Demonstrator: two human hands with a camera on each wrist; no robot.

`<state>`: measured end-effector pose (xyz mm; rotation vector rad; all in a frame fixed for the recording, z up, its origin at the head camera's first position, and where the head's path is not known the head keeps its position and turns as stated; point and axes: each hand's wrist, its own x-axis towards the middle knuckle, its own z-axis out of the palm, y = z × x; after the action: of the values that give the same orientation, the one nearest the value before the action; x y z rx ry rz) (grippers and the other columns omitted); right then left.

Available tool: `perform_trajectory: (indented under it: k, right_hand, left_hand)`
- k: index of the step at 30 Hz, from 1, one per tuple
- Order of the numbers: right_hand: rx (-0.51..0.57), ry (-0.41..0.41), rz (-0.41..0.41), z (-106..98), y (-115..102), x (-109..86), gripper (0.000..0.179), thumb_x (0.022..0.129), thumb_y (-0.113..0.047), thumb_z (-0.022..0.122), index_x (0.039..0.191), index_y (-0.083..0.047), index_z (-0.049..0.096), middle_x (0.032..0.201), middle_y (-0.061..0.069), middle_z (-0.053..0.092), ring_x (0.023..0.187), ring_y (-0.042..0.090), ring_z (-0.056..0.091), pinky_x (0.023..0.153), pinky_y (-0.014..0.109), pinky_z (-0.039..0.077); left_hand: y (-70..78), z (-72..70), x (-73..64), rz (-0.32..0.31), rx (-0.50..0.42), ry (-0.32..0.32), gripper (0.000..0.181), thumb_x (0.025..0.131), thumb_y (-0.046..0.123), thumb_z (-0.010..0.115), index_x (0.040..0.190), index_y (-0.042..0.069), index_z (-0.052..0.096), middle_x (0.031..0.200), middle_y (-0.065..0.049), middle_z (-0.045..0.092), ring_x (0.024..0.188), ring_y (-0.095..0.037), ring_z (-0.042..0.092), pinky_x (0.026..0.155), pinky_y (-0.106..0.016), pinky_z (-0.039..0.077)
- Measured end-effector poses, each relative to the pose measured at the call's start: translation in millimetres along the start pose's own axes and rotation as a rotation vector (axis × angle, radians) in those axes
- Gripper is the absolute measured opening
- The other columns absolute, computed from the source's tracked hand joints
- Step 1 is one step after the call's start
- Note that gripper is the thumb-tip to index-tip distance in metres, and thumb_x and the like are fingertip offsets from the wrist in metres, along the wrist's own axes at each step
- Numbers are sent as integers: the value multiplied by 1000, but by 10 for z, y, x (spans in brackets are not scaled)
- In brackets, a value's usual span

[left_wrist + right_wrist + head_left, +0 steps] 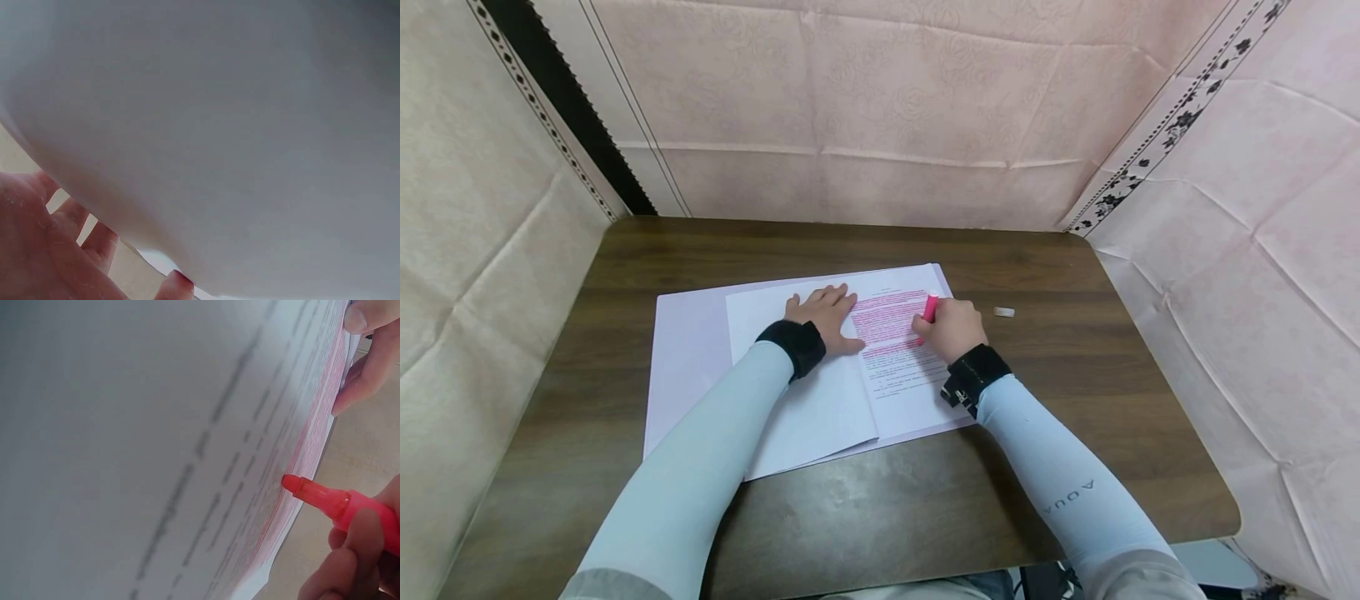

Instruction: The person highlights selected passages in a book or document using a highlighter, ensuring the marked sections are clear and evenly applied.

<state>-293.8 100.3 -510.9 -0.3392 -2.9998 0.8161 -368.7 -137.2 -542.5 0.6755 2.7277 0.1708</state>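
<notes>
A stapled-looking set of white sheets (812,417) lies opened out on the table, its right page (898,379) printed with lines of text. Pink strokes cover the upper lines of that page. My left hand (826,318) rests with fingers spread on the blank left sheet, its thumb reaching the edge of the printed page. A pink highlighter (930,308) is gripped in my right hand (953,329). In the right wrist view the uncapped tip of the highlighter (319,497) is at the text, close to the pink lines; whether it touches cannot be made out.
Beneath the sheets is a larger pale lilac cover (688,350). A small whitish piece (1003,312) lies right of the right hand on the brown wooden table (880,517). Pale cloth (880,108) hangs behind and along both sides.
</notes>
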Motion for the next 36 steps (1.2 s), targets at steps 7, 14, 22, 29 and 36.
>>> perform_trajectory:
  k: [7, 14, 22, 29, 36]
  right_hand:
    - [7, -5, 32, -38, 37, 13, 29, 102, -35, 81, 101, -6, 77, 75, 8, 71, 61, 28, 66, 54, 28, 49]
    - [14, -1, 44, -74, 61, 25, 30, 102, -35, 81, 105, -5, 77, 78, 10, 72, 62, 28, 66, 55, 28, 50]
    - [0, 21, 40, -79, 121, 37, 30, 102, -35, 80, 98, -6, 74, 74, 11, 68, 62, 28, 65, 56, 29, 50]
    - [6, 25, 36, -107, 162, 48, 30, 102, -35, 80, 98, -6, 74, 77, 10, 69, 64, 29, 65, 57, 30, 50]
    - [3, 42, 28, -130, 217, 59, 29, 103, -34, 79, 95, -6, 73, 75, 10, 69, 64, 29, 63, 58, 31, 48]
  left_hand:
    - [1, 0, -4, -4, -4, 0, 106, 96, 74, 66, 178, 25, 20, 185, -2, 10, 168, -34, 13, 130, -72, 8]
    - [-1, 7, -2, -1, -2, 5, 106, 96, 75, 65, 178, 25, 20, 185, -3, 10, 168, -34, 13, 130, -72, 7]
    - [11, -3, -14, -2, 1, 7, 105, 96, 74, 66, 178, 25, 21, 185, -3, 11, 168, -34, 15, 130, -73, 8]
    - [13, -3, -8, -8, 1, 4, 105, 97, 74, 66, 178, 25, 21, 185, -2, 11, 168, -34, 14, 130, -72, 9]
    - [4, -3, -10, -4, 0, 2, 105, 97, 74, 66, 178, 25, 21, 185, -2, 11, 168, -34, 14, 130, -72, 8]
